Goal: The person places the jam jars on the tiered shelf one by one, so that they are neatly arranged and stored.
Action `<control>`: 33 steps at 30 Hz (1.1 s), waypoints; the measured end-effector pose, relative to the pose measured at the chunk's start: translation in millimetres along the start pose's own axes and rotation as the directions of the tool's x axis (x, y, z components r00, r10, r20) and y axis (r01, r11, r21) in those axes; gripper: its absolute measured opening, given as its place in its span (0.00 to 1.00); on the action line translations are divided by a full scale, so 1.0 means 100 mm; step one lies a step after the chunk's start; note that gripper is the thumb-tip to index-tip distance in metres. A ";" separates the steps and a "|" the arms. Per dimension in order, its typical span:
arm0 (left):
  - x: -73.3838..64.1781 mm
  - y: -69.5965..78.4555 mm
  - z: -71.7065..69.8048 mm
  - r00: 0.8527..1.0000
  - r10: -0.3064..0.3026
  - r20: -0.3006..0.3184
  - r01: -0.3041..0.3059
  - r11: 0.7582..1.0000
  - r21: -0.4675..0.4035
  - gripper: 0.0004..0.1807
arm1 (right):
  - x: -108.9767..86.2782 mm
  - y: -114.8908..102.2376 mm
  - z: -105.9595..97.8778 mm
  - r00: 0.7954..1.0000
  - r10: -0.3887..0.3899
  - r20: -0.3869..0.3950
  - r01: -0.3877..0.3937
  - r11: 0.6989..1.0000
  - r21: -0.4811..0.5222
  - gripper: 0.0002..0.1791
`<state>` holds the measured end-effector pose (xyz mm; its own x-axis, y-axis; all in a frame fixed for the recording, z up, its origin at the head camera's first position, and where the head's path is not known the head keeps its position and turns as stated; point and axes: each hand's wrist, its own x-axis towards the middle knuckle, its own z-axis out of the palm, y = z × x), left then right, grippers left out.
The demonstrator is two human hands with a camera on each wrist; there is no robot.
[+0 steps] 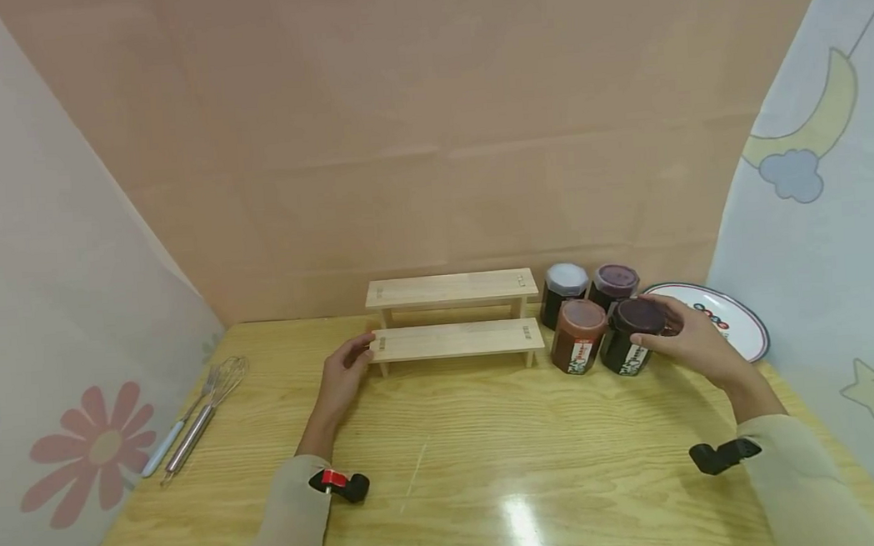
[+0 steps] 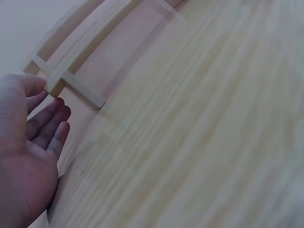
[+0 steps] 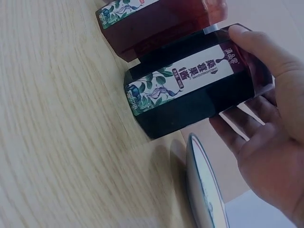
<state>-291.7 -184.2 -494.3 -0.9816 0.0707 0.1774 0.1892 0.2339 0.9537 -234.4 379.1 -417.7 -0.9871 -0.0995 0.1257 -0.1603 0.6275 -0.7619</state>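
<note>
A two-step wooden rack (image 1: 456, 339) stands near the back wall. At the left end of its lower step is my left hand (image 1: 341, 375), thumb and fingertips pinching the board's end (image 2: 57, 85). My right hand (image 1: 692, 341) holds a dark jam jar (image 1: 627, 336) by its purple lid, thumb on the near side and fingers around the far side. In the right wrist view this jar (image 3: 190, 85) shows a white label with leaves and berries. Close beside it is a reddish-brown jam jar (image 1: 578, 335). Behind them stand a white-lidded jar (image 1: 564, 290) and a purple-lidded jar (image 1: 615, 283).
An oval white plate (image 1: 744, 329) with a dark rim lies right of the jars, partly behind my right hand. On the table's left side lie a whisk (image 1: 192, 438) and a fork with a pale blue handle (image 1: 166, 448). Cloth-like walls border the table (image 1: 434, 473).
</note>
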 end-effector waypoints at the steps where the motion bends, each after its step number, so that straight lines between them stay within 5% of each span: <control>1: 0.00 0.00 0.00 1.000 -0.003 -0.004 0.003 1.000 -0.001 0.20 | 0.00 0.01 0.01 1.000 0.007 0.001 -0.007 1.000 0.005 0.44; 9: -0.03 0.00 0.04 0.999 -0.040 -0.012 0.040 0.999 -0.029 0.20 | -0.04 0.09 0.00 1.000 0.003 0.023 -0.004 0.999 0.034 0.43; 16: -0.12 0.33 0.02 0.999 -0.052 0.011 0.052 0.999 -0.003 0.21 | -0.02 0.09 0.00 1.000 -0.009 -0.014 0.009 1.000 0.012 0.41; 25: 0.01 0.03 0.00 1.000 -0.022 -0.016 0.022 1.000 0.000 0.21 | -0.04 -0.03 0.05 0.999 -0.019 -0.046 0.022 0.997 0.071 0.41; 33: 0.00 -0.02 0.01 1.000 -0.005 -0.023 0.006 1.000 0.023 0.20 | -0.11 -0.31 -0.02 0.997 0.015 -0.071 -0.012 0.999 0.037 0.38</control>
<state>-292.5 -183.9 -496.3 -0.9829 0.0470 0.1782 0.1843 0.2565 0.9488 -218.3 362.2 -393.9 -0.9866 -0.0354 0.1594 -0.1485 0.5998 -0.7863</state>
